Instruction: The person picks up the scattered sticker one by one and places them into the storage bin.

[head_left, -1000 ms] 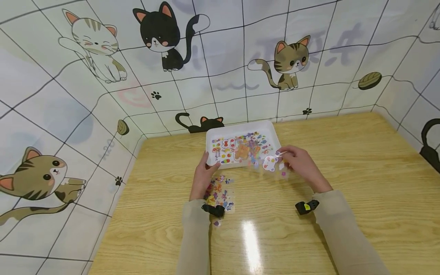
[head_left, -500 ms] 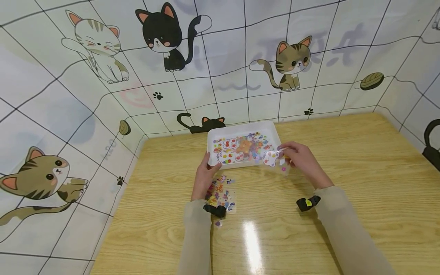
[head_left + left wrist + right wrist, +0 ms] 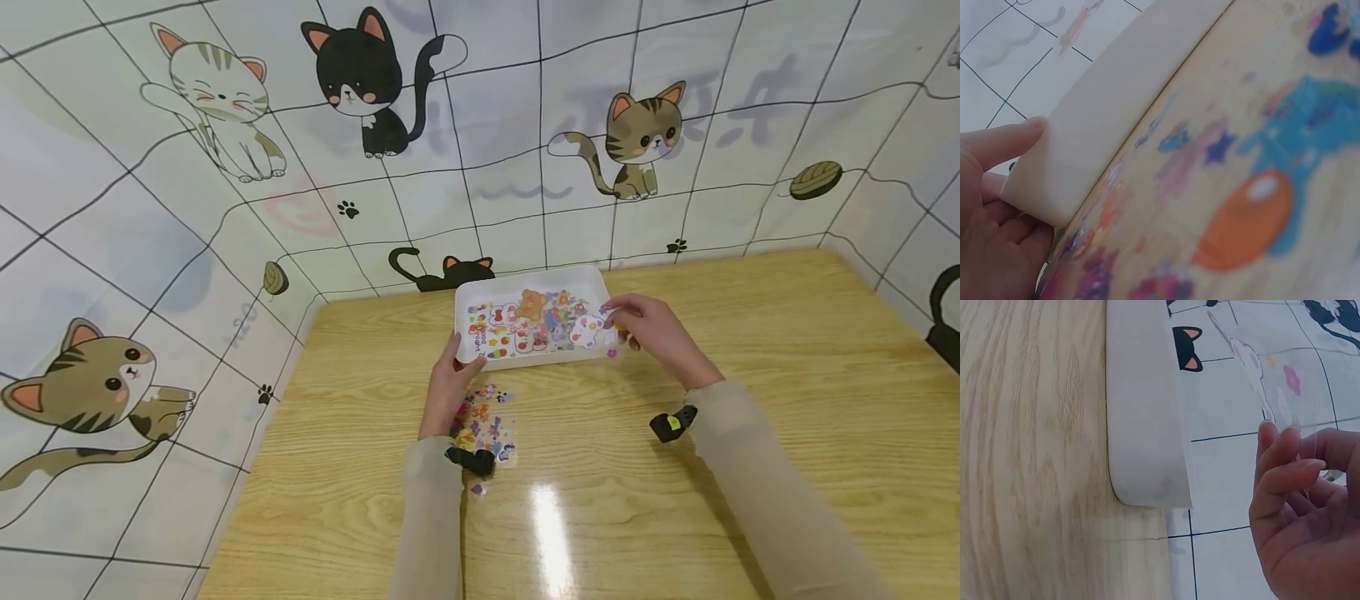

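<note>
My left hand (image 3: 446,388) grips the near left corner of a shallow white tray (image 3: 558,358), thumb on the rim and fingers beneath in the left wrist view. My right hand (image 3: 654,330) pinches the edge of a clear sticker sheet (image 3: 589,332) with a white cartoon animal and a pink flower on it. That sheet is held over the tray's right end; in the right wrist view it stands above the tray's wall (image 3: 1144,412). Inside the tray lie sticker sheets (image 3: 495,339) with red and multicoloured prints, partly covered by the held one.
Another clear sticker sheet (image 3: 491,429) with small colourful prints lies on the wooden table (image 3: 615,500), partly under my left wrist. A small purple sticker (image 3: 478,490) is nearer me. A cat-patterned wall covering (image 3: 510,200) rises right behind the tray.
My right hand has moved the sticker sheet forward, farther over the tray, and an orange bear print has shifted back with it. My left hand keeps its grip on the tray corner.
</note>
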Demonstrator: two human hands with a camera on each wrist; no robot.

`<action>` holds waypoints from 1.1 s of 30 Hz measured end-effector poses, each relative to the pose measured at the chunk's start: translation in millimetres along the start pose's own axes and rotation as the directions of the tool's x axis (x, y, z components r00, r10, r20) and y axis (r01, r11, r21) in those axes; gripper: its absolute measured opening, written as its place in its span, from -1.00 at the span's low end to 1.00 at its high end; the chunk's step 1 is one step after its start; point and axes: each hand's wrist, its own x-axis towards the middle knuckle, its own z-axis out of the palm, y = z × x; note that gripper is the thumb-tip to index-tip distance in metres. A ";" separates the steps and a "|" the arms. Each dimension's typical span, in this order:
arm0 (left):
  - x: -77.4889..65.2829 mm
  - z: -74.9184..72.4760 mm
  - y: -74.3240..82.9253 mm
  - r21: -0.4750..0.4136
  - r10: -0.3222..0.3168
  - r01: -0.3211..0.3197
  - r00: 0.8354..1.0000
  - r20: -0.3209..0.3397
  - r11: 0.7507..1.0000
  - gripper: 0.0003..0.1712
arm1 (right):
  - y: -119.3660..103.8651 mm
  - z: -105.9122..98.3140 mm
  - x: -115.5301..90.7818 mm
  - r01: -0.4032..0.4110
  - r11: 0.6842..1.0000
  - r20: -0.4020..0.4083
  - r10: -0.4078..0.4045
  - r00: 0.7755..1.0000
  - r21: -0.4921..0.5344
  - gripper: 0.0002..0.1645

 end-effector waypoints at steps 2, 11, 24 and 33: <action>-0.7 -0.1 0.6 0.003 0.001 -0.001 1.000 0.001 1.000 -0.14 | -3.2 -0.8 3.0 0.009 1.000 0.009 -0.008 1.000 -0.022 -0.63; -0.6 0.5 2.9 0.017 -0.005 0.006 1.000 -0.016 1.000 -0.15 | -5.7 -3.1 17.5 0.013 0.997 0.071 -0.008 0.997 -0.072 -0.63; 0.3 0.7 -1.4 0.002 -0.007 0.007 1.000 -0.017 1.000 -0.16 | -4.9 -8.0 37.9 0.002 0.995 0.118 0.010 0.993 -0.095 -0.59; 2.0 1.3 -2.7 -0.023 0.005 -0.005 1.000 -0.011 1.000 -0.16 | -6.8 -5.9 51.3 -0.006 0.992 0.124 0.022 0.992 -0.127 -0.59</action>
